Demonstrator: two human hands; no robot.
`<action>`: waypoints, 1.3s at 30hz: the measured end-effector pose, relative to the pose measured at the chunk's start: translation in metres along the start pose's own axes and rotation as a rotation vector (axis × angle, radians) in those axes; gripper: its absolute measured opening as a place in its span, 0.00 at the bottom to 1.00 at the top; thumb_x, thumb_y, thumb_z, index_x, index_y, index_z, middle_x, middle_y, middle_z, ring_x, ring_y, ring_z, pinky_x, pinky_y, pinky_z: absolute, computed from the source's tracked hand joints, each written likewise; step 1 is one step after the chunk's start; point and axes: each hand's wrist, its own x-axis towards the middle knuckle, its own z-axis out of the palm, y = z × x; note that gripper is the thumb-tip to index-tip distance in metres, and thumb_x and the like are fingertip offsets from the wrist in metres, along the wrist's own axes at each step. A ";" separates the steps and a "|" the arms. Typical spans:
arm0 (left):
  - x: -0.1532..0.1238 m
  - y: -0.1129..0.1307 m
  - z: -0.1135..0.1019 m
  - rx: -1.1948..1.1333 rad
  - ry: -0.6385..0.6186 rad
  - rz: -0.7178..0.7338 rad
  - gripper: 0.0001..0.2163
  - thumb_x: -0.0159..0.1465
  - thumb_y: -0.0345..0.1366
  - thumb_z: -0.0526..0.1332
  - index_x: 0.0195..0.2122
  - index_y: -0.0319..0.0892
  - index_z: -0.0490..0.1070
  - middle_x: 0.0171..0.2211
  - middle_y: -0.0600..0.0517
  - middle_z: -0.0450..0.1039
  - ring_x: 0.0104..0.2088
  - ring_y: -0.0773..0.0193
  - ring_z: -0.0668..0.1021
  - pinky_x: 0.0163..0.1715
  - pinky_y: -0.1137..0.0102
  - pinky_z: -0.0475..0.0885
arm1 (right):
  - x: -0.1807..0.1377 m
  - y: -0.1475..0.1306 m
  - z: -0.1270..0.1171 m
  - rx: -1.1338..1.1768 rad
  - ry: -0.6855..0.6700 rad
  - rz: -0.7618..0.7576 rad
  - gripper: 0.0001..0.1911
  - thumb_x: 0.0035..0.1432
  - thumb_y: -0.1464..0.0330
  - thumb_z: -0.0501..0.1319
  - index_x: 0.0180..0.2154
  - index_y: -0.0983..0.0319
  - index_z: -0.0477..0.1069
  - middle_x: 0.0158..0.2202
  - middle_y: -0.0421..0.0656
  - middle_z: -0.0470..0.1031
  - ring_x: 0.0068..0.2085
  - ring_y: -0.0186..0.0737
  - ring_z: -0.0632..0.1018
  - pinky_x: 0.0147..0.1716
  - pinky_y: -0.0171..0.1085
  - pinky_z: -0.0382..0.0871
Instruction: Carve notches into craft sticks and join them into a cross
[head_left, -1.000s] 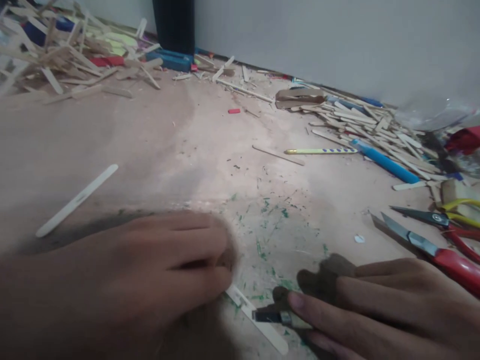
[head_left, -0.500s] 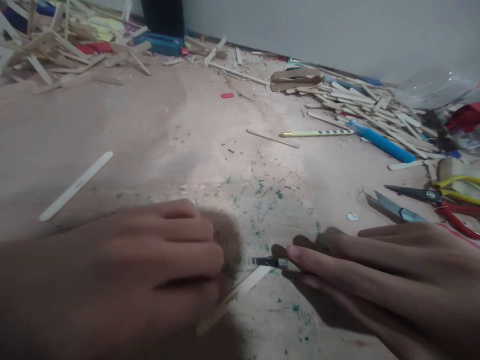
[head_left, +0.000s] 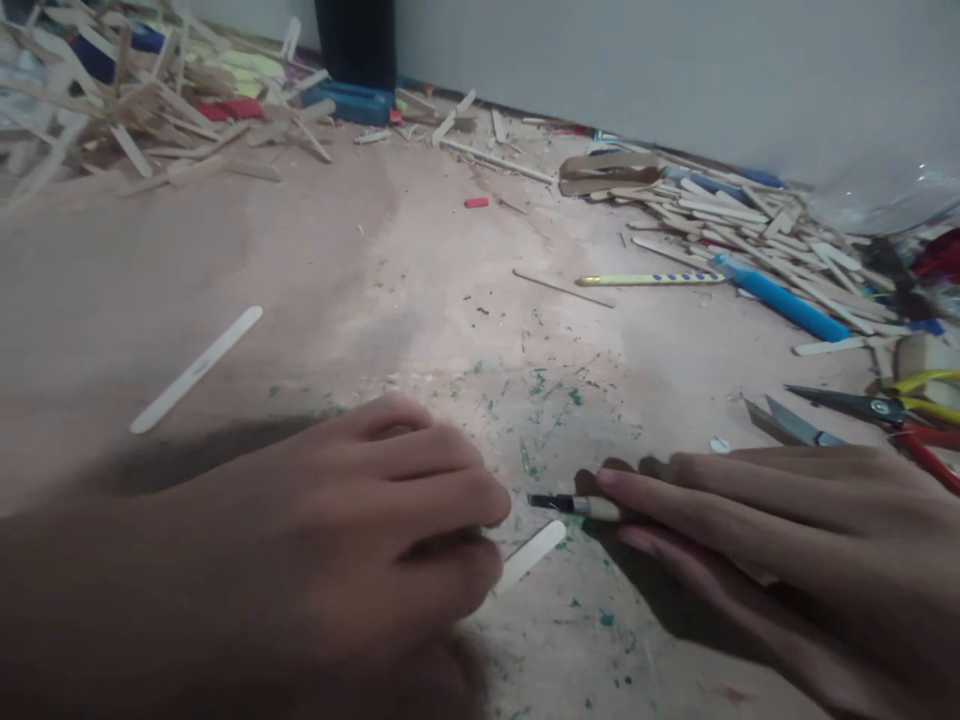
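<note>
My left hand [head_left: 352,540] rests low on the board and pins down a pale wooden craft stick [head_left: 531,553], whose rounded end pokes out to the right of my fingers. My right hand [head_left: 772,540] lies flat at the lower right and holds a small craft knife [head_left: 574,505] with its dark blade pointing left, just above the stick's free end. The blade tip and the stick lie close together; whether they touch I cannot tell.
A loose stick [head_left: 196,368] lies at the left. Heaps of sticks fill the far left [head_left: 135,110] and the right [head_left: 750,225]. A yellow dotted stick [head_left: 649,279], a blue pen [head_left: 784,308] and red-handled scissors [head_left: 840,430] lie at the right. A wall runs along the back.
The stick under my left hand has turned from pointing down-right to pointing up-right. My right hand with the knife has moved up and closer to the stick's free end.
</note>
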 end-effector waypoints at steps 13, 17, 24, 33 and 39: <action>-0.004 0.005 -0.002 -0.069 0.016 -0.111 0.14 0.82 0.21 0.58 0.43 0.46 0.76 0.47 0.55 0.83 0.45 0.59 0.80 0.50 0.54 0.70 | 0.005 0.004 0.007 0.028 0.057 0.074 0.11 0.88 0.74 0.66 0.61 0.55 0.82 0.49 0.44 0.91 0.37 0.39 0.90 0.32 0.40 0.81; -0.006 0.000 -0.001 -0.063 0.018 -0.048 0.12 0.79 0.21 0.60 0.43 0.46 0.76 0.46 0.56 0.82 0.43 0.59 0.79 0.46 0.55 0.68 | 0.005 0.004 0.005 0.042 0.086 0.069 0.12 0.87 0.77 0.66 0.62 0.56 0.81 0.50 0.42 0.89 0.39 0.35 0.89 0.37 0.35 0.84; -0.004 -0.004 0.000 -0.016 0.002 -0.005 0.12 0.84 0.26 0.60 0.43 0.47 0.76 0.46 0.56 0.83 0.43 0.60 0.80 0.48 0.57 0.72 | 0.004 0.010 0.006 0.056 0.118 0.033 0.12 0.87 0.76 0.68 0.63 0.56 0.83 0.52 0.42 0.88 0.44 0.34 0.88 0.42 0.33 0.83; -0.010 -0.005 -0.004 -0.020 -0.060 0.053 0.20 0.94 0.31 0.48 0.52 0.46 0.79 0.50 0.54 0.89 0.47 0.60 0.84 0.56 0.59 0.75 | 0.009 0.018 0.007 0.041 0.209 0.008 0.09 0.85 0.77 0.71 0.58 0.60 0.88 0.49 0.43 0.89 0.48 0.35 0.87 0.47 0.33 0.82; -0.010 -0.006 -0.009 -0.170 0.088 -0.129 0.22 0.86 0.21 0.55 0.66 0.55 0.79 0.50 0.62 0.86 0.49 0.71 0.88 0.51 0.79 0.77 | 0.014 0.021 0.013 0.030 0.237 0.028 0.12 0.86 0.75 0.66 0.56 0.64 0.91 0.47 0.47 0.92 0.46 0.43 0.88 0.46 0.41 0.84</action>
